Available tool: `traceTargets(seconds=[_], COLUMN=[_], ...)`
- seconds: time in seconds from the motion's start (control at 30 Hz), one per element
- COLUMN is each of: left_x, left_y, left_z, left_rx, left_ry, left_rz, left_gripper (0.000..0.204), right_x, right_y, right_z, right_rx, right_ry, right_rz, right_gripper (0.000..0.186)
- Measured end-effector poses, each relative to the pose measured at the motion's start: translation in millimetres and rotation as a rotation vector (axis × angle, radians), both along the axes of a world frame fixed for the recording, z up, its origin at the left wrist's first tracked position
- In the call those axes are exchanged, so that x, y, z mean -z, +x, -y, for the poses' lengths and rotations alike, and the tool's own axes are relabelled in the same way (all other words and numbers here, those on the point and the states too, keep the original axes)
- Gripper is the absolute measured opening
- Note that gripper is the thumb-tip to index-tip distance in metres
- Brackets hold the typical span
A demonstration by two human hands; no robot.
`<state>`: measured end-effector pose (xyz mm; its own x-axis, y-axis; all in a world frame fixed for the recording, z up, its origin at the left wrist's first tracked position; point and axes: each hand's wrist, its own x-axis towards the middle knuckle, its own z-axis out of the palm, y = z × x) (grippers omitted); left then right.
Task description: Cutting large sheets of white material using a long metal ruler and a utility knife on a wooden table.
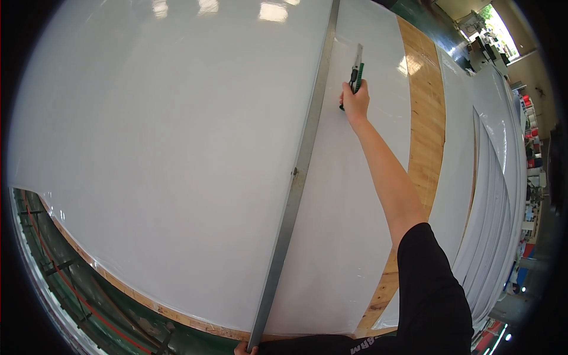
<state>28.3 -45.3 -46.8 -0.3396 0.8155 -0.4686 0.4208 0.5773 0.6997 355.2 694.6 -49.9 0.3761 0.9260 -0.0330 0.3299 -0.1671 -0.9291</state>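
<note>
A large glossy white sheet (160,165) covers the work surface. A long metal straightedge (307,136) lies across it from top to bottom. My right hand (355,100) is reaching forward, closed round a green and black utility knife (358,73), its silver blade end pointing up the frame, a little right of the straightedge. At the bottom edge my left hand (242,349) grips the lower end of the straightedge; only some fingers show.
A bare wooden strip (425,100) runs down the right, beside further white sheets (485,195), some stacked. A green floor with a red line or hose (71,287) shows past the lower-left edge. Shelves with coloured items (529,118) stand at the far right.
</note>
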Motion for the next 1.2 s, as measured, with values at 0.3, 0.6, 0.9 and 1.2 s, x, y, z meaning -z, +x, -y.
traceTargets(seconds=[0.3,0.6,0.9,1.2], left_x=[9.8,34.3,-0.1,15.1], left_y=[-4.7,-9.0,-11.2,-11.0], left_z=[11.4,64.1,3.0,0.7], left_rx=[-0.172,-0.31,0.097,0.203], left_ry=[-0.273,-0.461,-0.214,-0.245], left_rz=[0.219,0.238,0.098,-0.013], left_gripper=[0.02,0.024,0.023,0.035], right_x=[-10.0,-32.8,-59.9,-66.9], right_y=[-9.7,5.9,-11.7,-45.2], right_z=[-38.6,-13.8,67.0,195.3], right_rx=[-0.209,-0.444,-0.639,-0.779], right_ry=[-0.159,-0.317,-0.426,-0.381], right_rz=[0.168,0.373,0.436,0.502], right_gripper=[0.048,0.047,0.044,0.046])
